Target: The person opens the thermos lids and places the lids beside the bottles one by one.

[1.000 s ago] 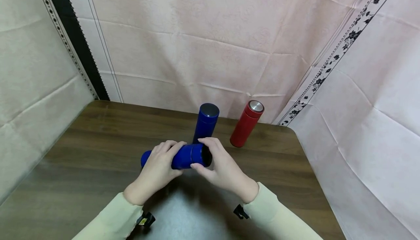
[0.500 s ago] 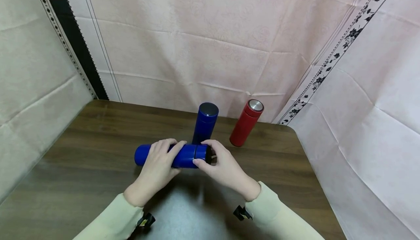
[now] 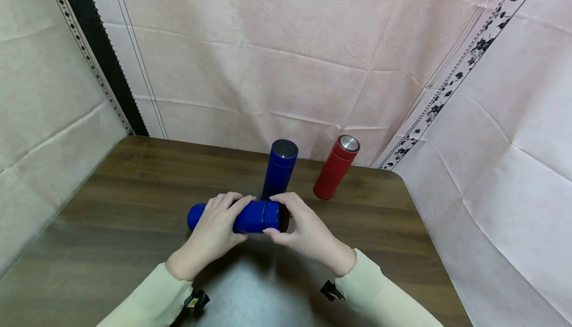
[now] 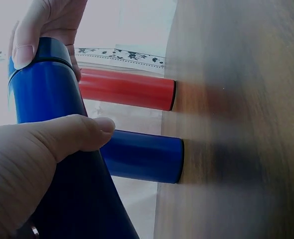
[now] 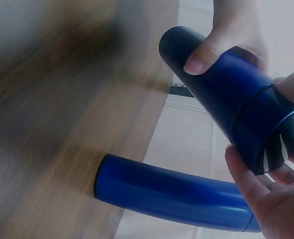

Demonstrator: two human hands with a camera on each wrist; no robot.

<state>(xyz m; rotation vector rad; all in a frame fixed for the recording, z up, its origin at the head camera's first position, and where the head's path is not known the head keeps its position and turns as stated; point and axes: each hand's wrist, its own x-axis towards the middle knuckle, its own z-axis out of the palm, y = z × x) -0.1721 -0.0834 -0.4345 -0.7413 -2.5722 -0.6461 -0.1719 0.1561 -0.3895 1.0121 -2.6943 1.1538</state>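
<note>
The left grip (image 3: 213,228) and right grip (image 3: 307,228) clamp a shiny blue tube-shaped bottle (image 3: 252,217), which could drop if its smooth side slips.

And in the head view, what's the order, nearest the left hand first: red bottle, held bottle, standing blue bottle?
1. Held bottle: in the left hand.
2. Standing blue bottle: behind the held one.
3. Red bottle: back right.

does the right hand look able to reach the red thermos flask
Probably yes: nothing stands between the right hand and the red thermos flask, though that hand grips the cap of the held blue flask.
</note>
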